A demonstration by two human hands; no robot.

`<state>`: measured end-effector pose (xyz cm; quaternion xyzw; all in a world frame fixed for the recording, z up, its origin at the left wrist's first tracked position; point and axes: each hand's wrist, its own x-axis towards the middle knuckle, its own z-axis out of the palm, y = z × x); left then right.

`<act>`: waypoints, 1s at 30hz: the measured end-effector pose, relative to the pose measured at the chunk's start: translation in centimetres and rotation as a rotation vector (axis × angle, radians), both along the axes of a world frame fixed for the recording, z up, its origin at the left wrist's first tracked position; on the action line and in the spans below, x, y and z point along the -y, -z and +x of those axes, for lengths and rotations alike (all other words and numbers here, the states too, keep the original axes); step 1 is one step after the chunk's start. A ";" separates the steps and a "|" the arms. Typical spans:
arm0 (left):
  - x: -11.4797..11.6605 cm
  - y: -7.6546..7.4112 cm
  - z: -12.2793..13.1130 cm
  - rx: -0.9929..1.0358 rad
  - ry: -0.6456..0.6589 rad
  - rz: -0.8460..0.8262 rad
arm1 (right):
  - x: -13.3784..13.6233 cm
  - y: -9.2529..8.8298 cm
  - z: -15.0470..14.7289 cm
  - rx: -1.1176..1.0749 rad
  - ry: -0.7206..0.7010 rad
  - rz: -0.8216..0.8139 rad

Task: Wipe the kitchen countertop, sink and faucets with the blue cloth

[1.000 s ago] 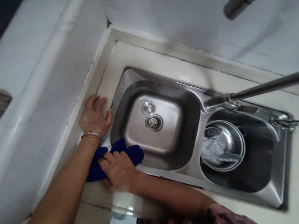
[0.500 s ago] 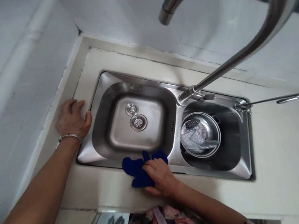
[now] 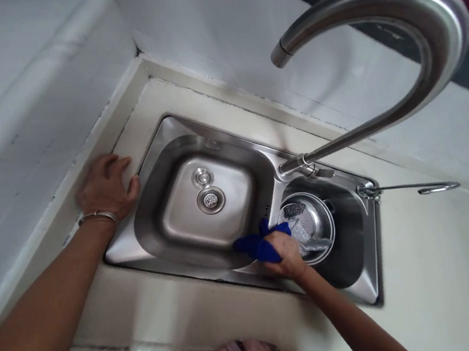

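Observation:
My right hand (image 3: 286, 254) grips a blue cloth (image 3: 261, 245) over the front end of the divider between the two basins of a steel sink (image 3: 129, 248). Part of the cloth hangs over the left basin's front right corner. Fingers spread, my left hand (image 3: 108, 186) rests on the cream counter (image 3: 148, 307) left of the sink and holds nothing. A bracelet circles that wrist. The left basin shows a strainer drain (image 3: 211, 200) with a smaller round fitting behind it.
A tall curved faucet (image 3: 342, 141) arches over the right side. Metal bowls with a perforated strainer and clear plastic (image 3: 319, 245) sit in the right basin. A thin hooked spout (image 3: 409, 187) stands at the right rim. Walls bound the back and left.
My right hand has moved the blue cloth rightward, from the left basin's front rim to the divider. The view has shifted a little; my left hand stays on the counter.

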<state>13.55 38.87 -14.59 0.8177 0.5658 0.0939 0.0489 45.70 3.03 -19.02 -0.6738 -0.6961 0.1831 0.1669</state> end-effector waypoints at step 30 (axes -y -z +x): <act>-0.4 0.0 -0.3 0.143 -0.031 -0.048 | -17.1 -0.7 1.9 0.371 0.009 -0.274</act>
